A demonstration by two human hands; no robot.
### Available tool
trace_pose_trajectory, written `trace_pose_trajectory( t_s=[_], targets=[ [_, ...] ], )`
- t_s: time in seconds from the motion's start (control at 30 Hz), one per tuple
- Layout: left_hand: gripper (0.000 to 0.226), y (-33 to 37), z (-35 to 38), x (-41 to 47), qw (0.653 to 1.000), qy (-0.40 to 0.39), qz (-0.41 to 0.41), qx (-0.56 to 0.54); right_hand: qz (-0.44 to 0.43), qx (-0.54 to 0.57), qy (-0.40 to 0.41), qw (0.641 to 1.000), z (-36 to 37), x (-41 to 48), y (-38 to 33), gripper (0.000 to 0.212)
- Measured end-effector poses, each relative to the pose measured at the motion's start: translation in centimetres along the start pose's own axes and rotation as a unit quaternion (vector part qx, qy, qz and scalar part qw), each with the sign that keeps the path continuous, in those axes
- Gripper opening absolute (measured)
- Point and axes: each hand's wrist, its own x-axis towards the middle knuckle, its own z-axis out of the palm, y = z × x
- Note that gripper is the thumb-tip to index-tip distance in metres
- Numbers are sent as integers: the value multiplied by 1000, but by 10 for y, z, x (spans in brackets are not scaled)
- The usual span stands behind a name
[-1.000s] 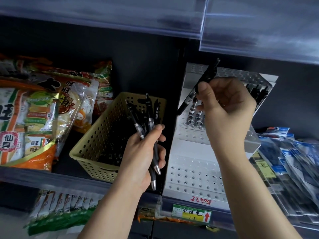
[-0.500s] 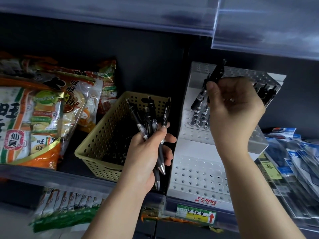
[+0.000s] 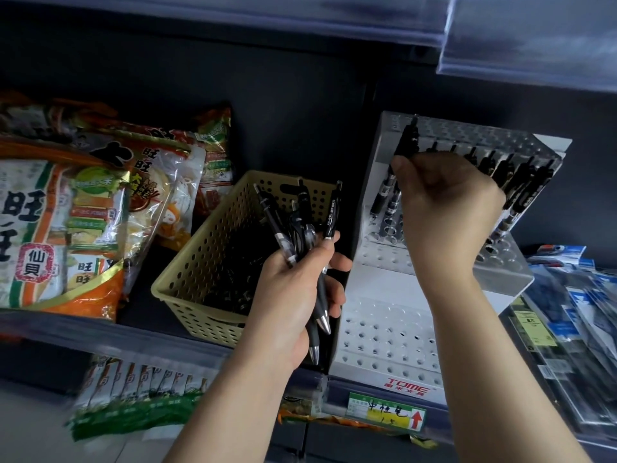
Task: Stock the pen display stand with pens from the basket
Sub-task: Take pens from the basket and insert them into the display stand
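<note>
So the left hand (image 3: 293, 295) clutches a bunch of pens (image 3: 302, 222) by the basket (image 3: 207, 248), right hand (image 3: 444, 208) pinches one pen (image 3: 407, 142) at the back-left corner of the stand (image 3: 377, 282).

Snack bags (image 3: 83, 212) left, blue packets (image 3: 574, 295) right; price label (image 3: 387, 411) below

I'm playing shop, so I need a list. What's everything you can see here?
Snack bags: several, orange, red and white, shelf left.
Basket: one, pale yellow, shelf middle.
Pens in basket: dark heap, uncountable.
Pen stand: one, white, right of basket.
Pens in stand: a row, black, top tier.
Flat packets: a stack, blue and black, far right.
Sachets: a row, green and white, below the shelf.
Price label: one, green and yellow, shelf edge under stand.
Left hand: one, grips a few black pens by the basket.
Right hand: one, pinches one black pen at the stand's top left.
</note>
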Motion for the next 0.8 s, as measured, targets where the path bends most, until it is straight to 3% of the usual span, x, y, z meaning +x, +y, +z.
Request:
trace_pose_trajectory(
  t_s=[0.37,0.8],
  targets=[
    [22,-1,0,3,1000,-5,-5,-4,-30,-90,-44,995,5,0,7,34],
    [23,-3,2,3,1000,-4,-8,4,-66,-235,-140,960,0,13,-4,29]
  ],
)
